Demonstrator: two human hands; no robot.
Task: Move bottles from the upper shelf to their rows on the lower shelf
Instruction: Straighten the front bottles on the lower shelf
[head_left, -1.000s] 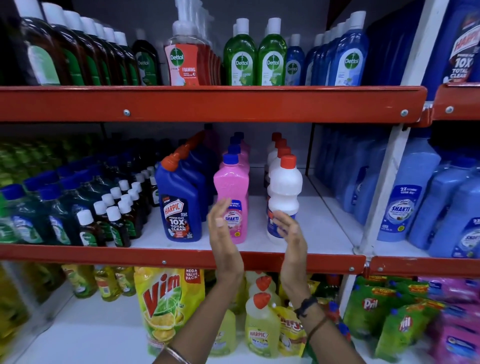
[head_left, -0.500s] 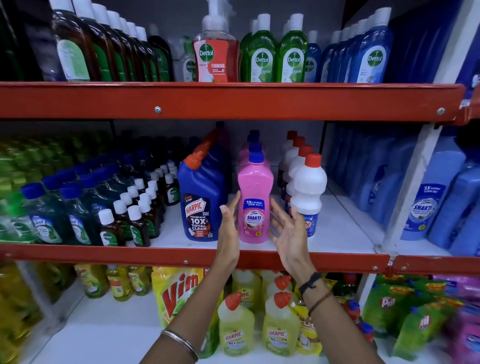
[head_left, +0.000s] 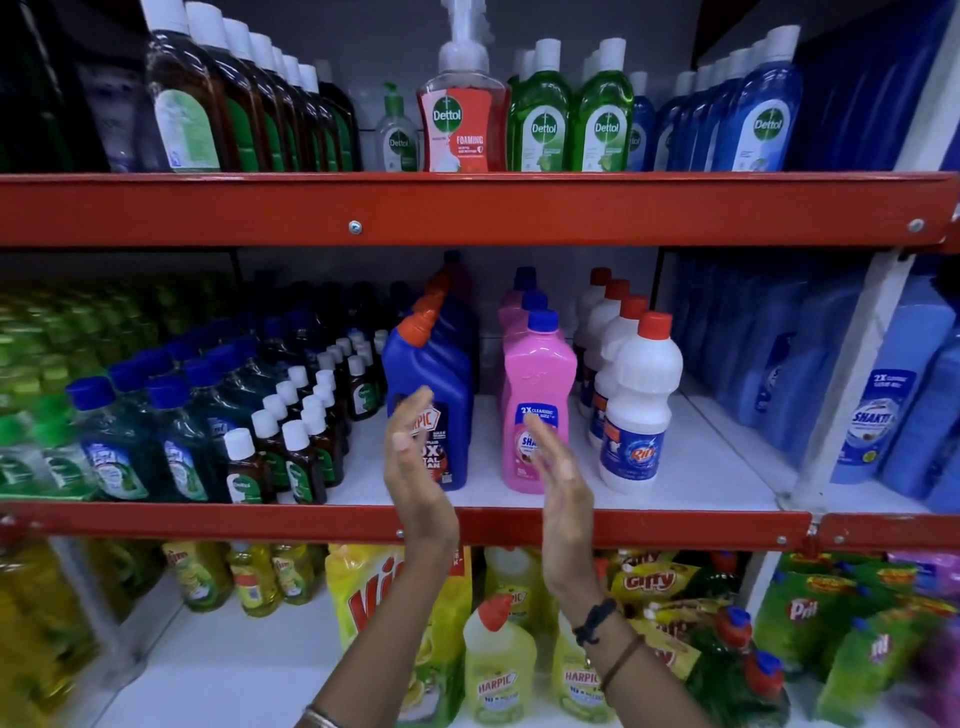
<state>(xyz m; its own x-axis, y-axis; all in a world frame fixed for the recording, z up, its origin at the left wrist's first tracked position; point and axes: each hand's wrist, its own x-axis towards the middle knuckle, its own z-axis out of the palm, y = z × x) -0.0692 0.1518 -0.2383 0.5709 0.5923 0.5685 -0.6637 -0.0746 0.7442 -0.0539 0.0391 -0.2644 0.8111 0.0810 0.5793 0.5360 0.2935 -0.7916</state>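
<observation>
Both hands, left hand (head_left: 415, 457) and right hand (head_left: 558, 467), raised, flat, empty; pink bottle (head_left: 537, 400) upright, cap skyward.

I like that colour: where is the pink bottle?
The front pink bottle stands mid-frame on the middle shelf, between the blue Harpic bottle and the white bottle.

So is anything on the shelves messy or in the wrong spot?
Mostly tidy. One oddity: on the top shelf, a small clear pump bottle stands set back beside the red foaming soap bottle, with no row of its own kind visible. Nothing looks spilled or tipped. Both the left hand and the right hand are empty.
</observation>
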